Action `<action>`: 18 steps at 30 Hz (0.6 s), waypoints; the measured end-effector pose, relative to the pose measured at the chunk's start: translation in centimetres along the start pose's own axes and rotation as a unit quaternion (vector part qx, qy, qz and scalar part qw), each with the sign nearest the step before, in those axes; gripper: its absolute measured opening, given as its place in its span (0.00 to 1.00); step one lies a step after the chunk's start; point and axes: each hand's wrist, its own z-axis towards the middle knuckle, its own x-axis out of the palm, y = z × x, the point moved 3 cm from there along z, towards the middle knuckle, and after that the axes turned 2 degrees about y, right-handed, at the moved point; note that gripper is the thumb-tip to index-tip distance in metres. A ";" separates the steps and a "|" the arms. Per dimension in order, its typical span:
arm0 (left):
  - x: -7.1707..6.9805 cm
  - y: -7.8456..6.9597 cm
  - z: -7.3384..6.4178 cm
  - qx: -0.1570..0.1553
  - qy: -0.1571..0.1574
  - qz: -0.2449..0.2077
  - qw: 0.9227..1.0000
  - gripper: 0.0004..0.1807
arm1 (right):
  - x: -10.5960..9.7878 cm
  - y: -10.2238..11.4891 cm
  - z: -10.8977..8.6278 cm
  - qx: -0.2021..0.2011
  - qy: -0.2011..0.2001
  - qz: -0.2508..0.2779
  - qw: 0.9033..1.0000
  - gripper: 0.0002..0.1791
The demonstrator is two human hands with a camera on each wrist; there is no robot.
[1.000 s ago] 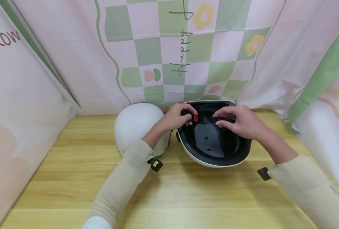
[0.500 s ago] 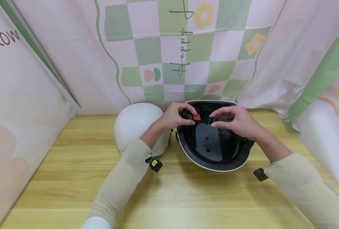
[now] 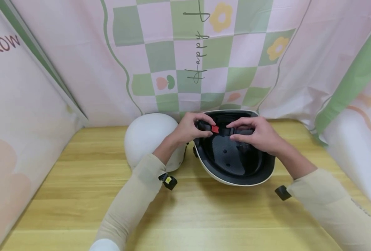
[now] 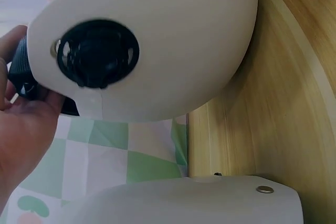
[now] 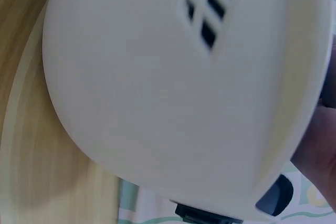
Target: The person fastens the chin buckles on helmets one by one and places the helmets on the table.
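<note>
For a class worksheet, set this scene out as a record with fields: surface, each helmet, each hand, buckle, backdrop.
Surface: wood-grain tabletop
Helmet in hand: white upturned helmet, black lining showing; round black fitting on its side
Other helmet: white dome-up helmet, to its left on the tabletop
Left hand: pinches the red buckle piece
Right hand: holds the black strap end, opposite
Buckle: whether joined, too dark to tell
Backdrop: printed curtain with green checks, yellow flowers and "Happy" lettering
</note>
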 end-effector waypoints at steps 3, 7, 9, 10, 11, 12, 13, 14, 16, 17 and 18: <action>0.0 0.1 -0.1 0.007 0.004 -0.013 1.000 0.12 | 0.1 0.1 -0.1 -0.012 -0.006 0.008 1.000 0.17; 0.0 0.2 -0.3 -0.005 0.003 -0.038 0.999 0.12 | 0.4 0.1 0.0 -0.017 -0.011 0.019 1.000 0.17; -0.1 0.3 -0.4 -0.013 0.002 -0.049 0.999 0.13 | 0.5 0.0 0.0 -0.012 -0.018 0.027 0.999 0.17; -0.1 0.3 -0.4 -0.017 0.002 -0.054 0.998 0.13 | 0.6 0.0 0.0 -0.009 -0.022 0.029 0.999 0.17; -0.1 0.3 -0.5 -0.019 0.001 -0.058 0.998 0.13 | 0.6 0.0 0.0 -0.006 -0.027 0.031 0.999 0.17; -0.1 0.3 -0.5 -0.019 0.000 -0.059 0.998 0.13 | 0.7 -0.1 0.0 -0.003 -0.033 0.032 0.999 0.17; -0.1 0.3 -0.5 -0.021 -0.001 -0.059 0.998 0.13 | 0.7 -0.1 0.0 0.000 -0.038 0.032 0.999 0.17; -0.1 0.3 -0.6 -0.021 -0.004 -0.058 0.998 0.13 | 0.7 -0.1 0.0 0.002 -0.043 0.031 0.999 0.16; -0.2 0.5 -0.6 -0.024 -0.011 -0.057 0.998 0.13 | 0.8 -0.2 0.0 0.006 -0.048 0.028 0.998 0.15; -0.2 0.5 -0.6 -0.025 -0.015 -0.056 0.998 0.13 | 0.8 -0.2 0.0 0.008 -0.050 0.028 0.998 0.14; -0.2 0.6 -0.7 -0.026 -0.018 -0.057 0.998 0.13 | 0.8 -0.2 0.0 0.009 -0.051 0.027 0.998 0.13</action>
